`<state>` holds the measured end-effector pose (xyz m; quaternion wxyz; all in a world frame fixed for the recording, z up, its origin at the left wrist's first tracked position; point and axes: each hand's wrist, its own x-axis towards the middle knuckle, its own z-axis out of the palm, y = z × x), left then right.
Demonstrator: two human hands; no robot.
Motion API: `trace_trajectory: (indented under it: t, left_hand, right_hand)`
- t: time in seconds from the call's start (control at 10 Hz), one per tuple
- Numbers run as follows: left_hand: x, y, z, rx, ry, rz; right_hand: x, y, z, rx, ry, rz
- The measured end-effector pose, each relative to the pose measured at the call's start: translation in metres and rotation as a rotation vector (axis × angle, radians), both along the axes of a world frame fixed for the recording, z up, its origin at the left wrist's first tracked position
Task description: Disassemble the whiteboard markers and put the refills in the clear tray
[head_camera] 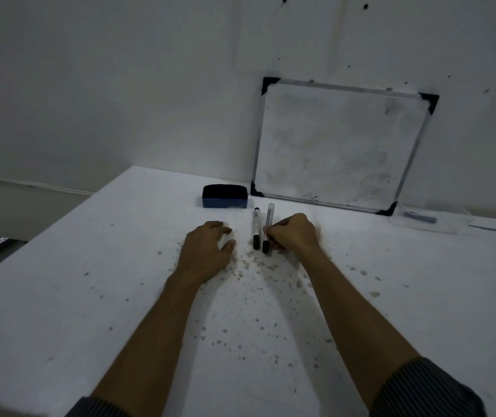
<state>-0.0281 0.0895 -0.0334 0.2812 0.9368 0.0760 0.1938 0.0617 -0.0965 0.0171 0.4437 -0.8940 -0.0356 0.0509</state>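
Right hand (293, 233) had its grip narrowed around one whiteboard marker (267, 228), fingers pinching it near its black cap. Left hand (207, 251) rested loosely curled and empty on the table (90, 296). A second marker (255, 228) lay just left of the held one; the clear tray (433, 224) sat far right, below the whiteboard (337, 149).

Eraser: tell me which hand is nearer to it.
Left. The left hand rests just in front of the eraser; the right hand sits farther right, gripping a marker.

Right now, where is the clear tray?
In the head view the clear tray sits far right on the table, beside the whiteboard's lower right corner, away from both hands.
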Motion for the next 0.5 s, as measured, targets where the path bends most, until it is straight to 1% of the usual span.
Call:
trace_trajectory:
  t: [0.1, 0.2, 0.3, 0.4, 0.5]
  left_hand:
    - [0.002, 0.001, -0.002, 0.023, 0.008, -0.002]
    - [0.005, 0.002, -0.004, 0.047, 0.021, -0.027]
    - [0.004, 0.0, -0.002, 0.042, 0.034, -0.031]
    - [0.001, -0.006, 0.0, 0.066, 0.006, -0.048]
    - [0.0, -0.017, 0.003, 0.006, -0.044, -0.033]
  right_hand:
    - [0.005, 0.009, -0.005, -0.059, -0.003, -0.027]
    - [0.004, 0.011, -0.011, -0.046, -0.012, -0.056]
    - [-0.002, 0.006, -0.017, 0.085, -0.011, -0.076]
    - [-0.015, -0.005, -0.026, 0.23, -0.035, -0.068]
    - [-0.029, -0.016, -0.031, 0.274, -0.002, -0.024]
